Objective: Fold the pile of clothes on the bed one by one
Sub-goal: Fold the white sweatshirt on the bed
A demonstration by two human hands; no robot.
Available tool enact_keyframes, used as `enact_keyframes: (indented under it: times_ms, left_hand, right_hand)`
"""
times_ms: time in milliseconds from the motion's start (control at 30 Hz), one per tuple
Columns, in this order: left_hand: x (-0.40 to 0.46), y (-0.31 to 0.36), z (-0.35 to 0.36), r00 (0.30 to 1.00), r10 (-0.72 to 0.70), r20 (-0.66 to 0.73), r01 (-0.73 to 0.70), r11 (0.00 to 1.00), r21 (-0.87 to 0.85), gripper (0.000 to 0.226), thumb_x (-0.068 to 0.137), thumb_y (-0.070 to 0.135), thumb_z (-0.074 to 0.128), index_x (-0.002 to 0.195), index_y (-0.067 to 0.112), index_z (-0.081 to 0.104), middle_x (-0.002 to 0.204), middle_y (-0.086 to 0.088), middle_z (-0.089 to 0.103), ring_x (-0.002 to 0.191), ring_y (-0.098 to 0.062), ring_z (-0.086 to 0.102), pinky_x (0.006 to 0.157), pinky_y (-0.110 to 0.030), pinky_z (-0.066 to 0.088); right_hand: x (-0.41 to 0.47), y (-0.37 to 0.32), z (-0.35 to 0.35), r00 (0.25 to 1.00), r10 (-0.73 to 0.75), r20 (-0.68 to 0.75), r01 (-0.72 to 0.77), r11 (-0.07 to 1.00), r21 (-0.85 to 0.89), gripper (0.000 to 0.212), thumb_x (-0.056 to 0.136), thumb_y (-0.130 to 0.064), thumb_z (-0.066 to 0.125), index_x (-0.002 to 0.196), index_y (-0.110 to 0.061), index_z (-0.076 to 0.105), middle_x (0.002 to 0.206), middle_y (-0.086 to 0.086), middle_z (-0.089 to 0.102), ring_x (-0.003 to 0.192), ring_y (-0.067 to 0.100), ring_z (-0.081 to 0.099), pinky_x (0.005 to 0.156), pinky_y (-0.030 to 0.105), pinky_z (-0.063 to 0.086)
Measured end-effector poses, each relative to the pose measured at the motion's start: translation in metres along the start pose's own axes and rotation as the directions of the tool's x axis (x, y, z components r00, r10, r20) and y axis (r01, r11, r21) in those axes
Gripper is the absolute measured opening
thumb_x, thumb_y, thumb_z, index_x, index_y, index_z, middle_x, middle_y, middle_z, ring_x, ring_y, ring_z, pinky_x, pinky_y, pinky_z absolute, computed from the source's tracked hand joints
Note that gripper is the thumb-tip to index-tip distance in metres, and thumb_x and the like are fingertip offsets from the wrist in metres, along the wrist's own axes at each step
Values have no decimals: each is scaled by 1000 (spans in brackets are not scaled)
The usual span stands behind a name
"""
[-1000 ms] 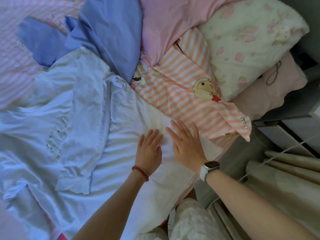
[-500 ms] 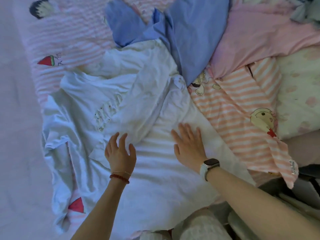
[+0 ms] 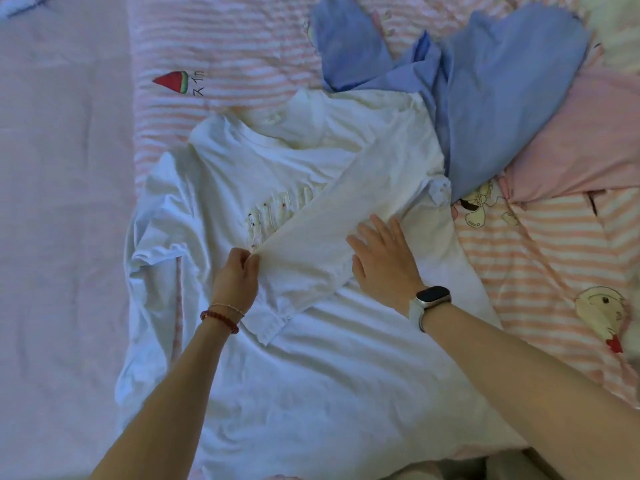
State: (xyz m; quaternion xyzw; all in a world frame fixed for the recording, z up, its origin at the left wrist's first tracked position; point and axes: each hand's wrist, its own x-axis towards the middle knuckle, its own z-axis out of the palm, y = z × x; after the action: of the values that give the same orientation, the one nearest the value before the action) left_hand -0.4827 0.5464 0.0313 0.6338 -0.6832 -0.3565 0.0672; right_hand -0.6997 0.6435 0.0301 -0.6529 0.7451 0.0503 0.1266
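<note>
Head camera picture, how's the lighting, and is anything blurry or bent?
Head view: dim, bluish light; the white shirt looks soft, its chest lettering unreadable. Head view: wide-angle stretch enlarges the forearms at the bottom edge. Head view: both hands, left and right, are fairly sharp.

A home bedroom: a bed spread with a pink-and-white striped quilt [image 3: 242, 39] printed with cartoon figures and a watermelon slice [image 3: 172, 82]. Loose clothes lie on it, a white T-shirt [image 3: 311, 358] under the fingers, a blue garment [image 3: 502, 109] and a pink one [image 3: 581, 147] beyond the fingertips.
</note>
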Motion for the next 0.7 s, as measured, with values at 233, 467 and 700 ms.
enact_keyframes:
  times_ms: [233,467,700]
  left_hand:
    - [-21,-34,-24,985,-143,-95,134,987,-88,22,96,17,46,103,-2,53,88,-14,58,83,-28,52,65,-28,29]
    - [-27,-54,-25,964,-232,127,219,969,112,36,89,47,53,107,17,47,86,-4,58,81,-29,56,71,-34,41]
    - [-42,-60,-30,943,-224,246,286,924,-255,30,69,38,69,80,18,50,73,2,53,66,-13,51,52,-14,37]
  right_hand:
    - [-3,25,-1,988,154,10,-154,986,58,44,85,-29,27,105,-11,60,107,12,59,117,36,49,96,49,36]
    - [8,37,-9,961,275,-30,-270,955,122,54,87,-29,23,132,-11,49,140,22,40,131,41,34,103,58,28]
    - [32,37,0,872,339,354,-382,922,60,51,98,-34,25,147,-31,13,157,9,3,143,31,4,111,58,4]
